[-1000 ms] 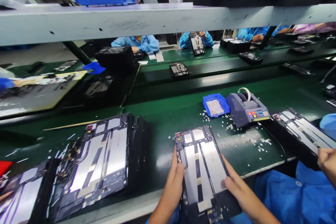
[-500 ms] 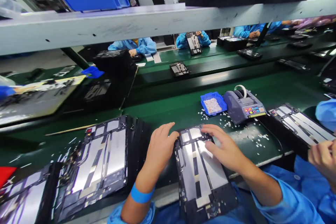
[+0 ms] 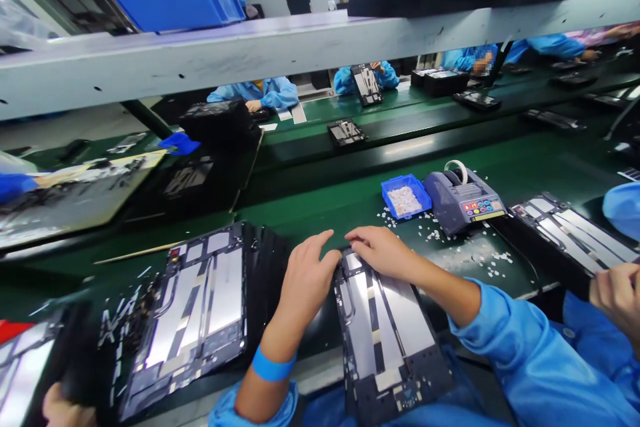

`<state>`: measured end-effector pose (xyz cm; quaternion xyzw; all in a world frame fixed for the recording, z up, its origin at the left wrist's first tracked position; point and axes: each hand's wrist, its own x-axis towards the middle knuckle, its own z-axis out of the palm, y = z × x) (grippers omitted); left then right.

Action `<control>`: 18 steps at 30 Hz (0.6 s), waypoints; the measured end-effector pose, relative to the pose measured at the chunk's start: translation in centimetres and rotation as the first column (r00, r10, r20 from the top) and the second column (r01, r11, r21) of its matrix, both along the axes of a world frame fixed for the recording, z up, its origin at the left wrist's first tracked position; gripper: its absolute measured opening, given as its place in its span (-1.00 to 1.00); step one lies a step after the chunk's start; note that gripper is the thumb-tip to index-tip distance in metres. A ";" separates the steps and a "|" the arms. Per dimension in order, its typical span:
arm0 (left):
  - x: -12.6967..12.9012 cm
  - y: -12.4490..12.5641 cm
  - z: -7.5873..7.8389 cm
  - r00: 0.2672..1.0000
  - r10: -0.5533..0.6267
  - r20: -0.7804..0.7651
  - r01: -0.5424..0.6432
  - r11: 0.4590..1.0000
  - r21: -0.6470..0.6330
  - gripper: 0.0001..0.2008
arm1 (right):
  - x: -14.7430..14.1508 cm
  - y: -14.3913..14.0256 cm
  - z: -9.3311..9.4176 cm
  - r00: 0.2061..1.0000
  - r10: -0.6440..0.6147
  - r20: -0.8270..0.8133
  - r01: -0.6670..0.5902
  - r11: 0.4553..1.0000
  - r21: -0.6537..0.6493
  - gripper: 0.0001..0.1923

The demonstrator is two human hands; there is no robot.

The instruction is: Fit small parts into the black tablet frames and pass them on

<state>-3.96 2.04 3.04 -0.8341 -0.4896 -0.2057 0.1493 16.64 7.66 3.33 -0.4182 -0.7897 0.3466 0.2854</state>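
Note:
An opened tablet [image 3: 385,320], its silver battery panels and dark ribbon cables bare, leans against the bench edge in front of me. My left hand [image 3: 307,277] is at its upper left corner, thumb against the frame and index finger stretched out apart from it. Across the top edge lies my right hand [image 3: 383,250], covering the upper right part. Its thumb and index finger are close together, pointing left; anything between them is too small to see. To the left, another opened tablet [image 3: 200,307] tops a dark stack.
Beyond my right hand are a blue tray [image 3: 406,197] of small white pieces and a grey tape dispenser [image 3: 465,197], with white scraps scattered around. A co-worker's hand [image 3: 617,297] is at the right edge, another hand [image 3: 67,407] at lower left. A shelf beam [image 3: 300,50] crosses overhead.
My right hand has moved left along the tablet's top edge, its fingers drawing closer together. My left hand stays at the corner. Another person's hand has appeared at lower left.

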 end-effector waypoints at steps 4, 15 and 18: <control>0.3 -0.4 -0.8 0.992 -0.056 0.112 0.041 0.991 0.130 -0.81 | -0.8 0.5 0.6 0.993 0.108 -0.052 -0.116 0.974 -0.193 -0.78; 0.4 -1.6 -2.6 0.942 -0.137 0.307 0.072 0.974 0.214 -0.85 | -1.5 -0.2 0.7 0.953 0.120 -0.277 -0.228 0.888 -0.399 -0.87; 0.4 -1.5 -2.6 0.940 -0.150 0.305 0.081 0.970 0.230 -0.84 | -1.5 0.0 1.0 0.961 0.124 -0.245 -0.212 0.903 -0.373 -0.84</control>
